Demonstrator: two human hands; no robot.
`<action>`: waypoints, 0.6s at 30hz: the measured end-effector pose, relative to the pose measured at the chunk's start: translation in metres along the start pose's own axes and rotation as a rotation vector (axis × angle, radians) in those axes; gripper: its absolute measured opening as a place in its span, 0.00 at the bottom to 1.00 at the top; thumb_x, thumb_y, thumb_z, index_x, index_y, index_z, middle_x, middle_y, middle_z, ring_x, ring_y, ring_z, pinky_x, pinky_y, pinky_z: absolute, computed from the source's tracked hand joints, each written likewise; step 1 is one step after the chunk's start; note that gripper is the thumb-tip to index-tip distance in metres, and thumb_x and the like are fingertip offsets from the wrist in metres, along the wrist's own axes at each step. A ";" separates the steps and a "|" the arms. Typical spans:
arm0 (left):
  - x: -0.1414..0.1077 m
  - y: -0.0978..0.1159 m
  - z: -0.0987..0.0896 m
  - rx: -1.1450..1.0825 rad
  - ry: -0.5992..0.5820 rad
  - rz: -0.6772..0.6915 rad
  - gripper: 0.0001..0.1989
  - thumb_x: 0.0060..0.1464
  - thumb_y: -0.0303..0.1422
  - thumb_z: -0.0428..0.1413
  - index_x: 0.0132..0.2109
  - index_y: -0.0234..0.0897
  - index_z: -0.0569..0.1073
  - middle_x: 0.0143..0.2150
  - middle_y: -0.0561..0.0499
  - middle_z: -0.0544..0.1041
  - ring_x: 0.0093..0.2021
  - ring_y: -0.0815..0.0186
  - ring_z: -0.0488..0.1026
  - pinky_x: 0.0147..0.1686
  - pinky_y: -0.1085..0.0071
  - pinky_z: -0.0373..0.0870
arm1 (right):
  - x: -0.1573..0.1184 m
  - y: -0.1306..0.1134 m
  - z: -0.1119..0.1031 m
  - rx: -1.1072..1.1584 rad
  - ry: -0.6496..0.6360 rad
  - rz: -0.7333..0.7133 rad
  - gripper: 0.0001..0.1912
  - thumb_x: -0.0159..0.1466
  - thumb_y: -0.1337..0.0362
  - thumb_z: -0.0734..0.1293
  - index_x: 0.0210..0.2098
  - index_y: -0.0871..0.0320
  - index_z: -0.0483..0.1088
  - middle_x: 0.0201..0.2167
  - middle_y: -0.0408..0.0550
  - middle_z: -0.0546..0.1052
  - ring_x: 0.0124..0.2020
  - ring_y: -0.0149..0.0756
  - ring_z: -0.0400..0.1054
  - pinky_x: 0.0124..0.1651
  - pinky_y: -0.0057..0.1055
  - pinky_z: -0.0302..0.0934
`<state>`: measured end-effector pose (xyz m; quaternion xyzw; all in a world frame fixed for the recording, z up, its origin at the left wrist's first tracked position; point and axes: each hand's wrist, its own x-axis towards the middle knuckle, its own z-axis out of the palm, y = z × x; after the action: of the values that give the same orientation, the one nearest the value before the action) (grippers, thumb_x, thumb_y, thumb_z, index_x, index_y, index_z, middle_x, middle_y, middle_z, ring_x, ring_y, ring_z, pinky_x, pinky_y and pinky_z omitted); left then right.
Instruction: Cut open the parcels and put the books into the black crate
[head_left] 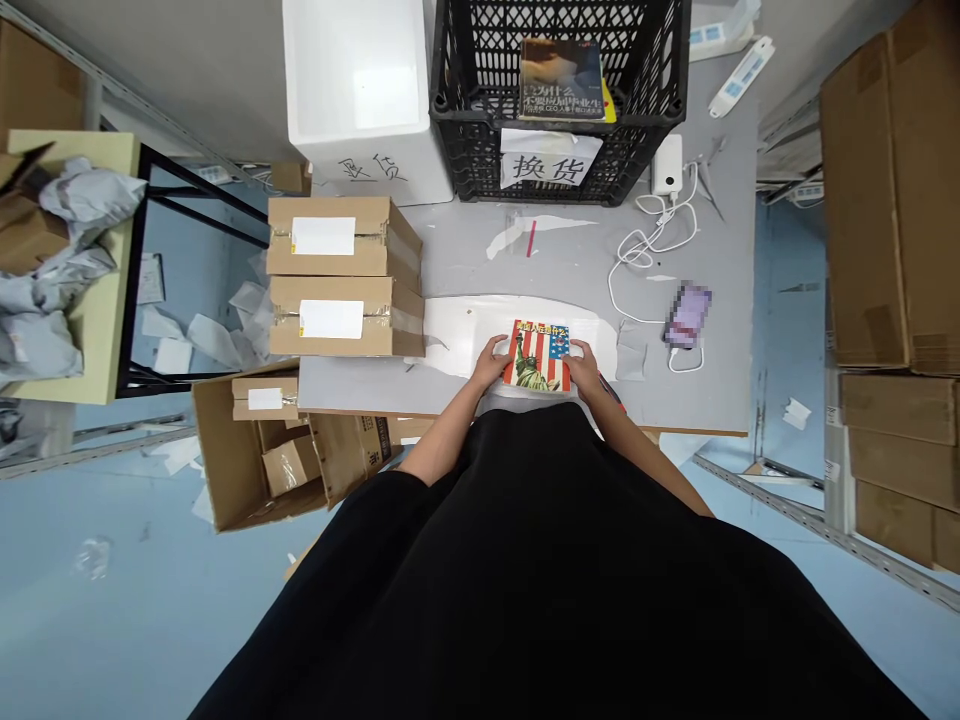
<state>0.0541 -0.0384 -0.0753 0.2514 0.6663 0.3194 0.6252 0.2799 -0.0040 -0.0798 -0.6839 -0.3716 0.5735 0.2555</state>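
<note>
A book [538, 357] with red and white stripes, a blue starred patch and a green statue on its cover lies in front of me. My left hand [491, 365] grips its left edge, and my right hand [583, 366] grips the right edge. Beneath the book spreads a white sheet or bag [450, 322] on the grey table [697, 400]. A dark, thin object with some red [611, 391] lies partly hidden by my right forearm; its kind is unclear.
Two stacked cardboard boxes [330, 262] stand at left. Behind are a white bin [367, 150] and a black crate [480, 160] holding books [562, 80]. At right lie a phone [688, 315], a white cable [637, 250] and scissors [712, 180]. An open carton [214, 460] sits below left.
</note>
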 end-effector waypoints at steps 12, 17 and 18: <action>-0.031 0.051 -0.007 -0.305 -0.079 0.063 0.14 0.53 0.27 0.51 0.42 0.32 0.80 0.37 0.47 0.82 0.30 0.70 0.78 0.36 0.72 0.76 | -0.025 -0.057 -0.023 0.376 -0.221 0.073 0.15 0.51 0.68 0.65 0.37 0.59 0.78 0.29 0.47 0.78 0.25 0.30 0.69 0.30 0.29 0.71; -0.046 0.035 -0.007 -0.300 -0.082 0.025 0.15 0.50 0.26 0.55 0.45 0.32 0.78 0.33 0.48 0.81 0.33 0.68 0.80 0.42 0.70 0.77 | -0.038 -0.037 -0.021 0.356 -0.240 0.104 0.16 0.50 0.72 0.72 0.39 0.57 0.75 0.30 0.44 0.77 0.32 0.33 0.75 0.44 0.33 0.75; -0.046 0.032 -0.005 -0.297 -0.075 0.021 0.14 0.51 0.26 0.55 0.45 0.32 0.78 0.34 0.48 0.81 0.34 0.68 0.80 0.44 0.69 0.76 | -0.038 -0.034 -0.019 0.342 -0.234 0.090 0.14 0.51 0.70 0.73 0.38 0.57 0.74 0.30 0.44 0.76 0.33 0.33 0.75 0.46 0.34 0.75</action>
<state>0.0511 -0.0519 -0.0208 0.1750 0.5851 0.4114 0.6766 0.2888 -0.0133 -0.0269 -0.5753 -0.2651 0.7145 0.2970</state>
